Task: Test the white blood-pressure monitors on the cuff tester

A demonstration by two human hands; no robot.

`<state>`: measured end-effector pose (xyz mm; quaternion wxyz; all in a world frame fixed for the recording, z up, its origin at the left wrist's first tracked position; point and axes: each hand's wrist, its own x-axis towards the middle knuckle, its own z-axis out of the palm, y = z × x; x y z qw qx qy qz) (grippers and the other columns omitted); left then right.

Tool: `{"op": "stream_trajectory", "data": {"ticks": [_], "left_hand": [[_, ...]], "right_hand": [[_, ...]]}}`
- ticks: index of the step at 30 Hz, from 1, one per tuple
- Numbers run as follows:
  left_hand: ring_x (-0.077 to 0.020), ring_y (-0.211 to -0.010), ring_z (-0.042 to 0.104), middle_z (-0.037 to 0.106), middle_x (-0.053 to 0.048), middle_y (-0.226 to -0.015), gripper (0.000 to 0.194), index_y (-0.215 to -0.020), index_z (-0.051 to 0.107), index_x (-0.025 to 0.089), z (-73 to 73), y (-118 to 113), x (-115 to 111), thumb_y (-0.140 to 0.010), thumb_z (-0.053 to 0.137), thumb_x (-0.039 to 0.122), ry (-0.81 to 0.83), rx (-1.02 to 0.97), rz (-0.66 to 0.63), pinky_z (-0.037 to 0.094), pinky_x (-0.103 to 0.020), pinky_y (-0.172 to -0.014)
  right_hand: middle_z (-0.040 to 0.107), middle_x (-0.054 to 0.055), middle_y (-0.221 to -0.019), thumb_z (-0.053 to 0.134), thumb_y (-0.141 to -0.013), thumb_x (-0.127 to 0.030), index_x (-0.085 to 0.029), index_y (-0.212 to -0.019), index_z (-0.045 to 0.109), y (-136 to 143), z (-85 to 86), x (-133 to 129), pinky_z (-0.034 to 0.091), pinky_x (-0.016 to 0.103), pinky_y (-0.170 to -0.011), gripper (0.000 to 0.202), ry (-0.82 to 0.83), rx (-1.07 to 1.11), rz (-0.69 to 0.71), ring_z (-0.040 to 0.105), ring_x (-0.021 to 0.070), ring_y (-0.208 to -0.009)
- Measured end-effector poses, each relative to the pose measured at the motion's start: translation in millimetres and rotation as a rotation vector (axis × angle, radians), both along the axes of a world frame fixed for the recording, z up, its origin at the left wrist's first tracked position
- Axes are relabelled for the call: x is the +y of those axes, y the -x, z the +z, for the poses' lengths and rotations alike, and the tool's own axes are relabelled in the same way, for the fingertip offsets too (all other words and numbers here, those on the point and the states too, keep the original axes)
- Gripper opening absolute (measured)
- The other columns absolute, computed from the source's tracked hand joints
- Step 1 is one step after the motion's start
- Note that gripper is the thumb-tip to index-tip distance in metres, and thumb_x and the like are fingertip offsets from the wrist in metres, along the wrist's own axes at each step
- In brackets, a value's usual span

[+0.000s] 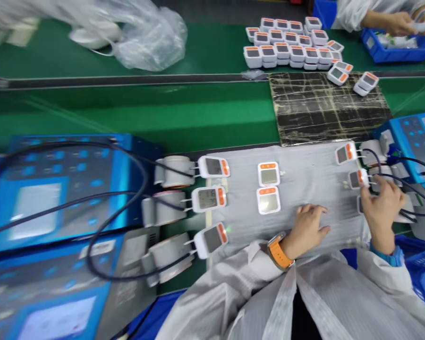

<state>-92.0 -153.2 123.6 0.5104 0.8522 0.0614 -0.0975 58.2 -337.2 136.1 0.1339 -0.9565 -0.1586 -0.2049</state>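
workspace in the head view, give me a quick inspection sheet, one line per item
surface: grey mat, faintly creased; dark patterned board beyond it
job's things: two centre devices flat on the mat; three left devices plugged in; right-hand devices also at the connectors, the nearest mostly hidden
clutter: clear plastic bag on the far green bench
hands: left hand open over the mat; right hand at the middle right-side device, grip unclear
cables: dark looped cable across the left blue instruments; more cables at right
surroundings: stacked devices; co-worker's hands above a blue tray
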Motion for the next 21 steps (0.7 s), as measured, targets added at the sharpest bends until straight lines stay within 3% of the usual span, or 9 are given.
{"op": "stream_trajectory", "data": {"ticks": [3,7,10,13,16,18,21], "left_hand": [[-0.0286,-0.119,0.059,0.069,-0.007,-0.122,0.042,-0.123,0.059,0.022,17.8,22.6,25.8,-0.088,0.077,0.037,-0.024,0.004,0.036,0.041,-0.046,-0.104],[-0.0281,-0.117,0.06,0.069,-0.007,-0.122,0.042,-0.126,0.059,0.024,43.0,69.7,72.5,-0.09,0.073,0.043,-0.179,0.003,0.188,0.043,-0.045,-0.102],[-0.0299,-0.115,0.061,0.069,-0.009,-0.124,0.034,-0.126,0.059,0.024,62.0,107.0,122.8,-0.097,0.063,0.04,-0.469,0.067,0.356,0.045,-0.046,-0.098],[-0.0363,-0.112,0.061,0.068,-0.015,-0.121,0.032,-0.123,0.063,0.017,72.2,126.1,183.3,-0.098,0.057,0.036,-0.85,0.214,0.542,0.048,-0.051,-0.092],[-0.0368,-0.111,0.062,0.067,-0.018,-0.122,0.03,-0.121,0.066,0.013,67.7,119.3,240.8,-0.097,0.053,0.025,-0.999,0.27,0.53,0.05,-0.051,-0.094],[-0.0307,-0.114,0.064,0.068,-0.016,-0.122,0.032,-0.118,0.069,0.013,57.5,104.2,270.7,-0.093,0.049,0.012,-0.922,0.223,0.44,0.05,-0.044,-0.1],[-0.024,-0.112,0.066,0.071,-0.01,-0.121,0.039,-0.119,0.07,0.017,36.8,77.7,297.2,-0.085,0.056,0.004,-0.743,0.136,0.331,0.05,-0.036,-0.102]], "right_hand": [[0.067,0.024,-0.116,0.053,-0.093,-0.052,-0.011,-0.125,0.065,-9.5,1.0,46.6,0.04,0.064,-0.097,0.053,-0.054,-0.004,0.118,0.057,0.0426,-0.115],[0.067,0.017,-0.119,0.054,-0.095,-0.041,-0.016,-0.124,0.064,3.6,-16.0,136.4,0.048,0.054,-0.099,0.04,-0.237,0.275,0.649,0.061,0.0347,-0.113],[0.065,0.012,-0.125,0.056,-0.092,-0.025,-0.023,-0.125,0.065,28.8,-38.4,217.1,0.057,0.045,-0.092,0.034,-0.347,0.697,0.97,0.067,0.0261,-0.103],[0.055,0.015,-0.141,0.061,-0.082,-0.01,-0.019,-0.141,0.055,50.0,-60.3,294.1,0.058,0.042,-0.093,0.06,-0.402,0.961,1.066,0.068,0.0232,-0.101],[0.046,0.018,-0.151,0.076,-0.07,-0.007,-0.018,-0.151,0.045,60.0,-74.0,347.6,0.047,0.049,-0.109,0.087,-0.385,0.995,1.076,0.059,0.0302,-0.124],[0.05,0.015,-0.146,0.083,-0.064,-0.009,-0.021,-0.148,0.049,61.3,-79.1,364.6,0.042,0.051,-0.114,0.091,-0.367,0.991,1.102,0.052,0.0325,-0.132],[0.055,0.013,-0.14,0.085,-0.064,-0.013,-0.022,-0.141,0.055,59.4,-84.6,368.4,0.046,0.05,-0.109,0.084,-0.361,0.996,1.107,0.057,0.0307,-0.124]]}}
